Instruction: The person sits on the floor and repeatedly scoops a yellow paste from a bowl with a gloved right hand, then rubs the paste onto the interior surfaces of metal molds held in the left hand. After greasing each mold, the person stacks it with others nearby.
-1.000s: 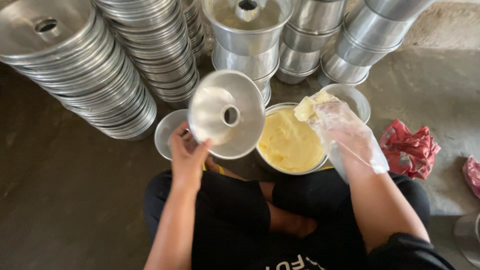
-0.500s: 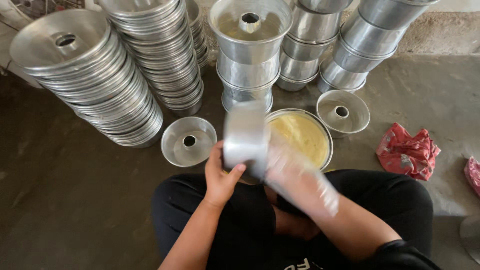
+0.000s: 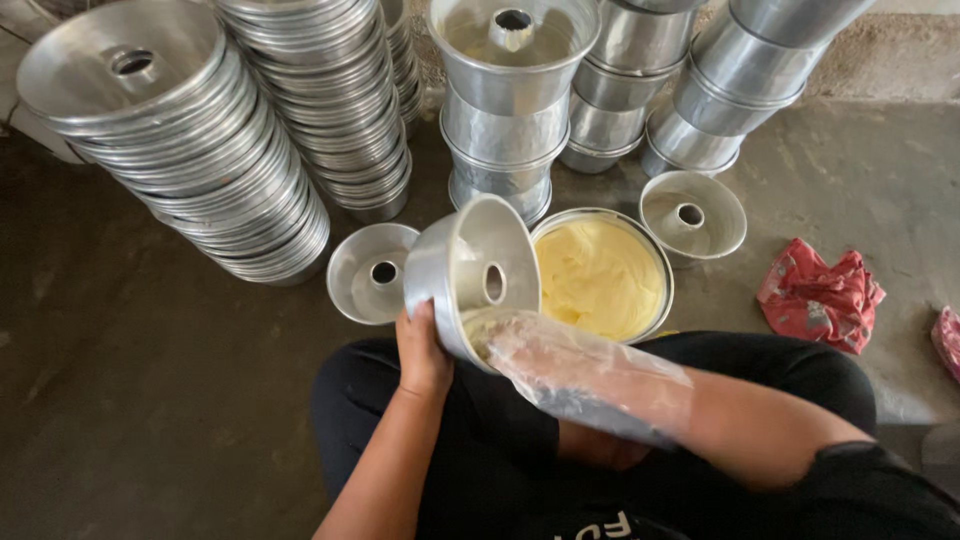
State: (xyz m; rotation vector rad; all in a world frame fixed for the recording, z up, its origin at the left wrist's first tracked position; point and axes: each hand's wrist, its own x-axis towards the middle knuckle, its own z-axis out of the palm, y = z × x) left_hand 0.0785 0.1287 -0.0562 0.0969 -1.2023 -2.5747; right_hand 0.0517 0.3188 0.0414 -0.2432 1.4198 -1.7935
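Left hand (image 3: 423,350): clamped on the rim of a tilted aluminium tube cake pan (image 3: 470,275), held above your lap.
Right hand (image 3: 500,335): inside a clear plastic bag glove, pressed into the pan; its grip cannot be told.
Nearby: bowl of yellow butter (image 3: 600,275) just beside the pan, on the floor (image 3: 150,400).
Risk: greasy rim may slip; leaning pan stacks (image 3: 200,140) could topple.
Hidden: your fingers, blurred under plastic.

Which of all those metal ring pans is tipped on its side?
The ring pan gripped by the left hand; the loose ones and stacks rest on the floor.
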